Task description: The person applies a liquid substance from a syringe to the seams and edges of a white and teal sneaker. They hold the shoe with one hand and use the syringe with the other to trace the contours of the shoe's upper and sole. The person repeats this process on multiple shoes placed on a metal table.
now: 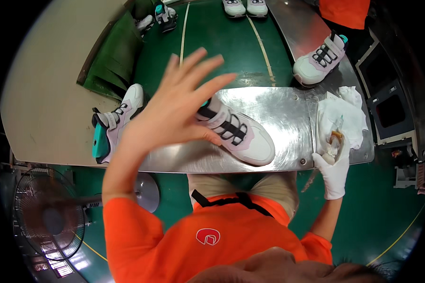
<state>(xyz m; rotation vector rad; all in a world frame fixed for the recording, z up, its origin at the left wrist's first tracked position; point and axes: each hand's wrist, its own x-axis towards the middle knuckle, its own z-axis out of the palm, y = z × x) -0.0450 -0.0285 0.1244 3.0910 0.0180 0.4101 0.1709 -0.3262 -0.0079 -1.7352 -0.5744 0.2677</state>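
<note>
My bare left hand [177, 106] is raised with its fingers spread and holds nothing. Its thumb reaches the strap end of a white and pale pink sneaker [245, 137], which lies on a steel plate [278, 106]. Whether the thumb touches the sneaker I cannot tell. A second sneaker [114, 125] with a teal sole lies by my left wrist at the plate's left end. My right hand [334, 167] wears a white glove and grips a small brown-stained cloth wad [336, 140] at the plate's right front corner.
A crumpled white cloth [342, 111] lies on the plate's right end. A third sneaker [318, 59] sits on a steel ramp behind it. More sneakers [244, 7] ride a green belt [222, 42] at the back. A fan [47, 217] stands at my lower left.
</note>
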